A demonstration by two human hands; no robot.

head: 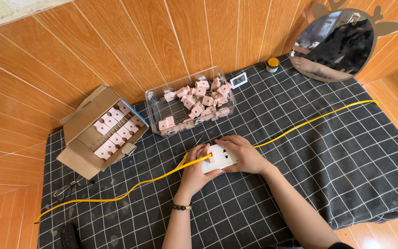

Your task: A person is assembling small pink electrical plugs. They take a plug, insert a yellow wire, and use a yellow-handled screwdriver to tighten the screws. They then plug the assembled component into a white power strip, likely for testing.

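A white power socket block (pixel 222 159) lies on the black checked cloth (pixel 328 152). My left hand (pixel 195 169) grips its left end, and a small pink piece sits under the fingertips there. My right hand (pixel 242 152) covers the block's right and far side. A flat yellow cable (pixel 300 124) runs under the hands, to the far right and to the near left.
A clear plastic bin (pixel 153 108) holding several pink plugs stands behind the hands. An open cardboard box (pixel 77 159) with rows of pink plugs is at the left. Glasses (pixel 67 189), a small digital clock (pixel 238 79), a yellow-lidded jar (pixel 272 63) and a mirror (pixel 335 44) lie around.
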